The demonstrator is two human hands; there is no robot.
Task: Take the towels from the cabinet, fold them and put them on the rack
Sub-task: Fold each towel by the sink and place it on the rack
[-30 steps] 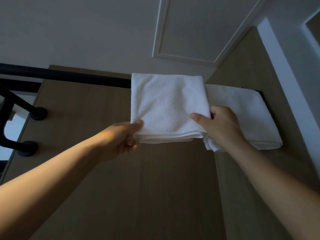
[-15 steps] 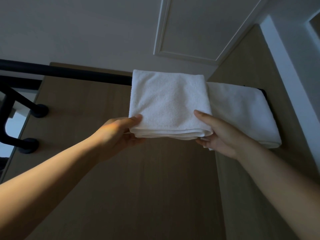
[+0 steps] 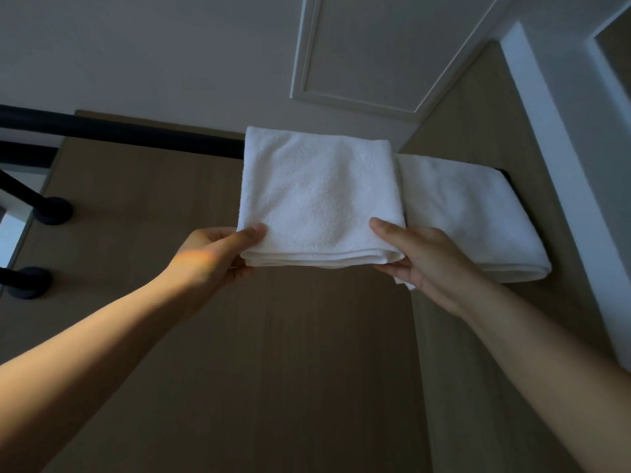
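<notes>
The black rack [image 3: 136, 139] carries 2 white towels: the folded towel [image 3: 321, 199] over its bar, a second towel [image 3: 471, 213] just beside it at the rack's right end. The left hand [image 3: 208, 256] and right hand [image 3: 423, 264] each pinch a near corner of the folded towel, thumbs on top.

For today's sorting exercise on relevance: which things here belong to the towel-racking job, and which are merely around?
Job: held towel, left hand and right hand gripping its near corners, hung towel beside it, black rack bar.
Around: wooden wall, white panelled surface.
</notes>
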